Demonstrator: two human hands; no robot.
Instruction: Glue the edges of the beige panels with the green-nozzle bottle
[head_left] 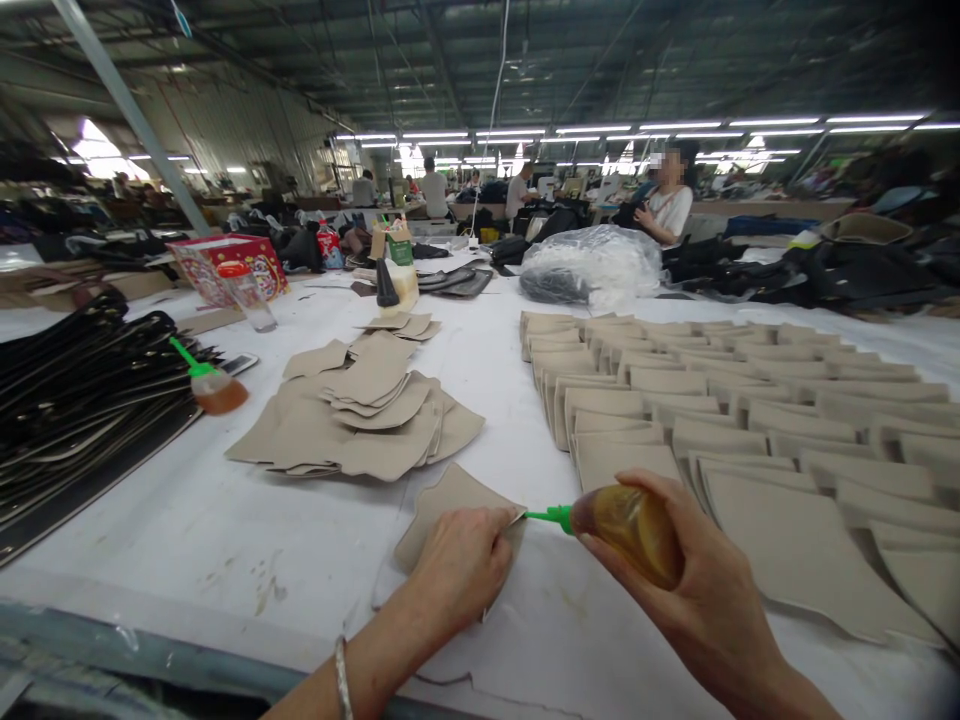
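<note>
My right hand (694, 580) is wrapped around a squeeze bottle (626, 530) of amber liquid, tipped on its side. Its green nozzle (550, 516) points left and meets the edge of a beige leather-like piece (450, 495). Over that piece lies my left hand (466, 560), fingers bent together and gripping it near the nozzle tip; the thumb is partly hidden. Just beyond is a loose pile of similar beige pieces (390, 420). To the right, overlapping rows of beige pieces (772, 450) cover much of the white tabletop (315, 560).
Black strips (90, 400) are stacked at the left, beside a second green-tipped bottle (217, 390). Farther back stand a clear jar with a red lid (247, 295), a red patterned box (262, 262) and a plastic-wrapped bundle (589, 265). A person (667, 200) stands behind the table.
</note>
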